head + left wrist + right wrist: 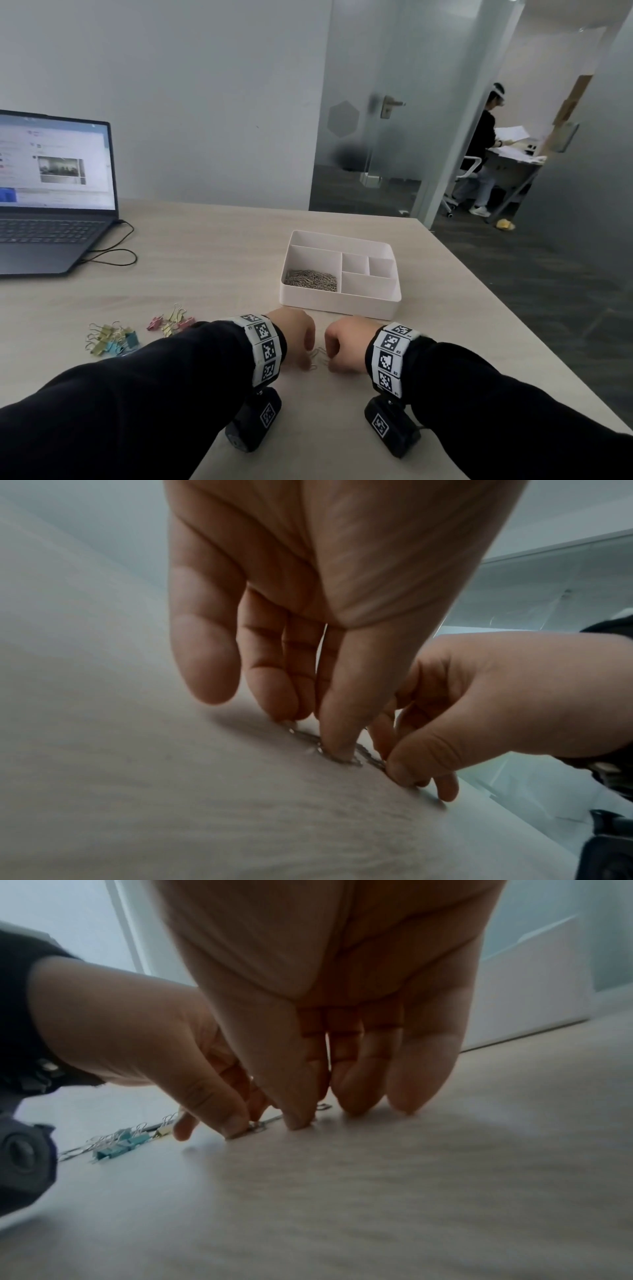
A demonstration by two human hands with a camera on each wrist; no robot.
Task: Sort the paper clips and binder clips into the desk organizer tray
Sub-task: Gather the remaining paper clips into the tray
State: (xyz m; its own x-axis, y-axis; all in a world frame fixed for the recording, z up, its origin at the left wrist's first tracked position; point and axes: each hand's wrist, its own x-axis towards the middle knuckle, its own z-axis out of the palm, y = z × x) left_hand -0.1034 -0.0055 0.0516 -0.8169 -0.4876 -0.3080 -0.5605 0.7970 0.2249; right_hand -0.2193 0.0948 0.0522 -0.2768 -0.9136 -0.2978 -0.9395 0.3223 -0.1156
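Head view is showing you the organizer tray (342, 305) with a paper-clip heap (311, 280) in its near-left compartment, binder clips (113, 337) lying left. Wrist views alone are showing your left hand (308, 615) and right hand (342, 1015) pinching loose paper clips (317, 358) against the table (205, 257).

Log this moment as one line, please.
left hand: fingertips on loose paper clips | right hand: same | tray: paper clips in left compartment | binder clips: unsorted on table

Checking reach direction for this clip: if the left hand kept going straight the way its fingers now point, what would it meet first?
The left hand points down at the table, fingertips already on the loose paper clips lying there. So the clips and tabletop come first.
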